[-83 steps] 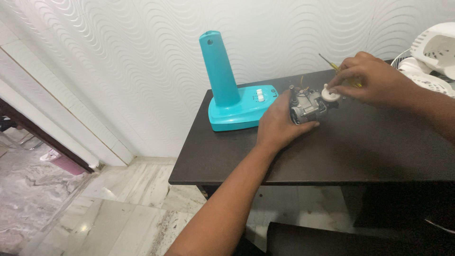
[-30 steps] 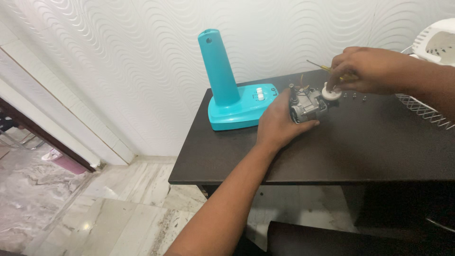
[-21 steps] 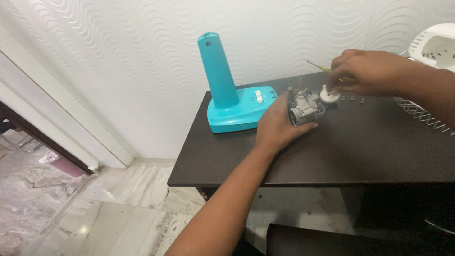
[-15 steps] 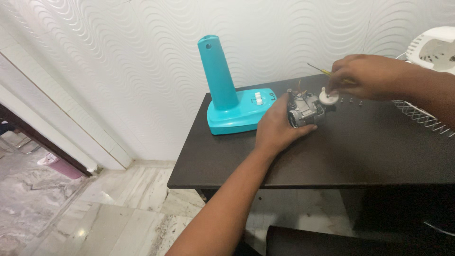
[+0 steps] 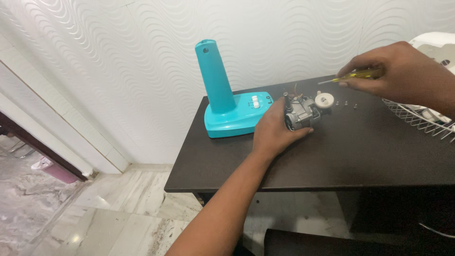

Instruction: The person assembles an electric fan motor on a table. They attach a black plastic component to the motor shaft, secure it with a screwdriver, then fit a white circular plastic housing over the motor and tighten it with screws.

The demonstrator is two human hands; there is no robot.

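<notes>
I see the motor [image 5: 299,114] lying on the dark table [image 5: 360,151], just right of the teal base [image 5: 237,116], towards the far edge. Its long axis runs left-near to right-far, w/ a white knob [image 5: 324,99] at the right-far end.

L hand [image 5: 272,132]: palm over the motor's near-left side, fingers wrapped round the body, thumb along the near edge. Firm clasp, motor pinned to the table.

R hand [image 5: 403,71]: raised above the table, up and to the right of the knob, clear of it. Fingers pinched on the yellow handle of a screwdriver [image 5: 353,76]; shaft points left and slightly down, tip hanging above and just right of the knob, no contact.

Key relation: the knob lies left of and below the tip, roughly in line w/ the shaft. R hand is the nearer one to the knob; L is occupied on the body.

Three small screws [image 5: 346,103] lie on the table just right of the knob. Wire grille [image 5: 417,116] at far right.
</notes>
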